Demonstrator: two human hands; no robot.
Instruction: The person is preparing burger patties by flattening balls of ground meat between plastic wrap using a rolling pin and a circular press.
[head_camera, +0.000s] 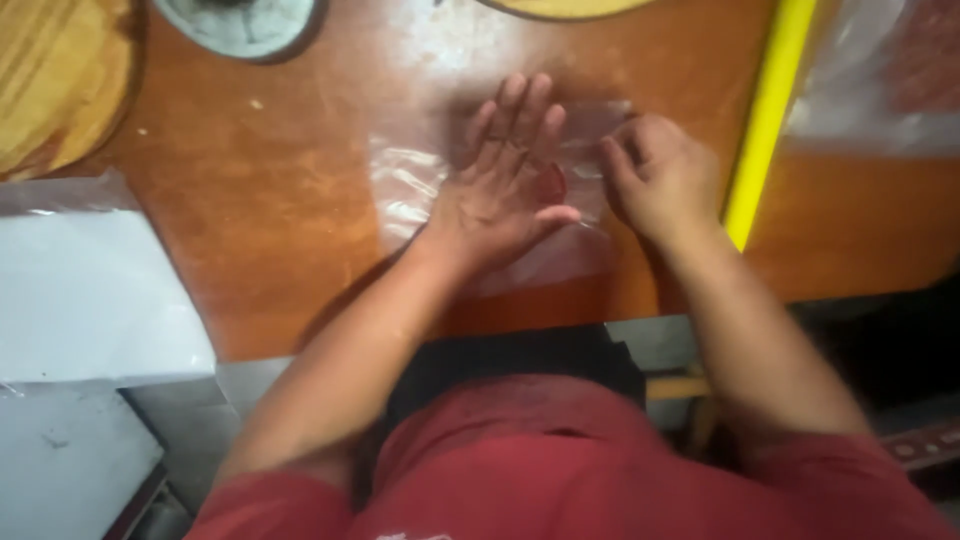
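A clear plastic bag (410, 185) lies flat on the orange-brown table (270, 230). My left hand (505, 175) is spread flat on top of it, fingers apart, pressing it down. A small reddish thing shows under the plastic by my left thumb. My right hand (660, 175) sits at the bag's right edge, its fingers curled and pinching the plastic there.
A yellow bar (765, 110) runs down the table to the right of my right hand, with clear plastic (860, 90) beyond it. A stack of white sheets (85, 290) lies at the left, a round wooden board (60, 75) at the top left, a grey dish (240, 25) at the top.
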